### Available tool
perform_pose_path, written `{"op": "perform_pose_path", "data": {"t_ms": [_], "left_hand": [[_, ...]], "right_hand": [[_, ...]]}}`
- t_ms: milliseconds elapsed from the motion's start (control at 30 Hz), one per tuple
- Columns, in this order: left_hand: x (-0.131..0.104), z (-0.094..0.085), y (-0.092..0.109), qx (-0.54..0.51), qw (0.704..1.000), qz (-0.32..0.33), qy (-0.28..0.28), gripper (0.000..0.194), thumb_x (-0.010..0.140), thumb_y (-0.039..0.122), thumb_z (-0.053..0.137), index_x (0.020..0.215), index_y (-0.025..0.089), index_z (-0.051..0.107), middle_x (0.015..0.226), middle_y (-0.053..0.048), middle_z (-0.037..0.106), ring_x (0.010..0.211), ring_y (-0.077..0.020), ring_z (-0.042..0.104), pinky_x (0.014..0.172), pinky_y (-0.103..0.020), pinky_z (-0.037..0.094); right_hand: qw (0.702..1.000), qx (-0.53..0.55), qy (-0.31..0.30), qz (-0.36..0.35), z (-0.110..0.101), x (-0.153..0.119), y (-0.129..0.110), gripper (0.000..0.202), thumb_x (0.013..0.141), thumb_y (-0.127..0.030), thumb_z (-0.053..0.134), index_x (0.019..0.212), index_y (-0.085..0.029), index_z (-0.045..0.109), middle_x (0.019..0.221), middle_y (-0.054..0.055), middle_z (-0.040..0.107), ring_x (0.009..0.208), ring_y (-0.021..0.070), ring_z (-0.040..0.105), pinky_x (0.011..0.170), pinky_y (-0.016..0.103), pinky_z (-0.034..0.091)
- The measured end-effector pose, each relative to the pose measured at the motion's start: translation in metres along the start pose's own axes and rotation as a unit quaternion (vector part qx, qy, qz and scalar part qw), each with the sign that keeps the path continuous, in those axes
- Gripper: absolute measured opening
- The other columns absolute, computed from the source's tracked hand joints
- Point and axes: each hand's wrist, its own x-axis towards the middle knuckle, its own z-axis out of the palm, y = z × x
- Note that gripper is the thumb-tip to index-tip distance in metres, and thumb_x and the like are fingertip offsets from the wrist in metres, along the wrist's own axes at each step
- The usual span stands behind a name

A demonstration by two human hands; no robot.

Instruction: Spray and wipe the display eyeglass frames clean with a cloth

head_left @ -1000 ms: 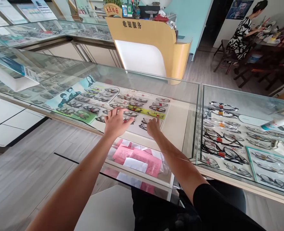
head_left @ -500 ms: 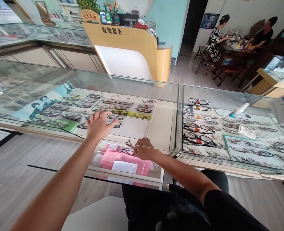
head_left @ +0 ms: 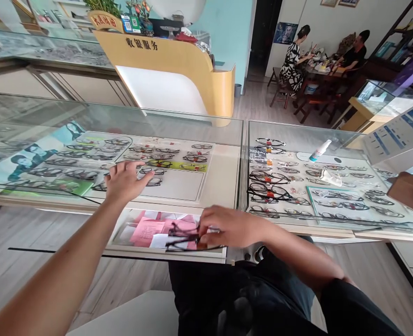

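Above the open drawer [head_left: 206, 254], my right hand [head_left: 225, 225] grips dark-framed glasses [head_left: 181, 242] by one side, their temples pointing left. My left hand [head_left: 125, 181] rests over the glass showcase [head_left: 224, 179], fingers spread and nothing in them. Under and beside its fingertips lie rows of eyeglasses [head_left: 159, 163] on a white panel. Pink papers [head_left: 148, 232] and a white sheet lie in the drawer, partly covered by the held glasses.
A second showcase [head_left: 299, 193] to the right holds more glasses, with a small bottle [head_left: 320, 150] and a white cloth [head_left: 331, 178] on it. A yellow counter [head_left: 222, 93] stands behind. Two people sit at a far table; part of an arm [head_left: 411, 191] shows at right.
My right hand has lifted the glasses up from the drawer, nearer to me, and they show more fully. The view has shifted right. An arm has come in at the right edge.
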Motion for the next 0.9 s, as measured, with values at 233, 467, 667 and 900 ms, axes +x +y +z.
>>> {"op": "perform_pose_path", "data": {"t_ms": [233,467,667,900], "left_hand": [[0.002,0.002,-0.006,-0.008,1.0,0.018,0.006,0.074,0.107,0.072,0.047,0.162,0.024,0.061,0.175,-0.02,0.049,0.165,-0.049,0.039,0.136,-0.072,0.034],[0.002,0.004,-0.005,-0.014,1.0,0.005,0.009,0.072,0.107,0.067,0.051,0.163,0.024,0.062,0.177,-0.021,0.049,0.165,-0.0484,0.039,0.136,-0.069,0.034],[0.0,0.005,-0.006,-0.022,1.0,0.015,0.012,0.07,0.108,0.065,0.053,0.162,0.022,0.062,0.176,-0.021,0.048,0.164,-0.0476,0.038,0.136,-0.07,0.033],[0.0,0.005,-0.007,-0.014,1.0,0.014,0.009,0.071,0.108,0.066,0.05,0.163,0.023,0.061,0.175,-0.019,0.049,0.163,-0.0463,0.04,0.136,-0.069,0.034]], "right_hand": [[0.959,-0.233,0.117,0.108,-0.054,0.013,0.022,0.016,0.113,-0.017,0.069,0.106,-0.017,0.083,0.123,0.013,0.078,0.129,0.0318,0.065,0.124,0.052,0.049],[0.915,-0.351,0.112,0.165,-0.05,0.033,0.057,0.021,0.113,-0.018,0.066,0.107,-0.015,0.086,0.126,0.016,0.079,0.128,0.0329,0.064,0.125,0.049,0.046],[0.912,-0.355,0.112,0.171,-0.048,0.034,0.067,0.02,0.113,-0.022,0.069,0.107,-0.018,0.087,0.129,0.015,0.079,0.128,0.0323,0.066,0.132,0.053,0.041],[0.91,-0.35,0.111,0.194,-0.048,0.037,0.065,0.019,0.114,-0.024,0.069,0.11,-0.021,0.087,0.129,0.013,0.083,0.139,0.0326,0.066,0.143,0.058,0.03]]}}
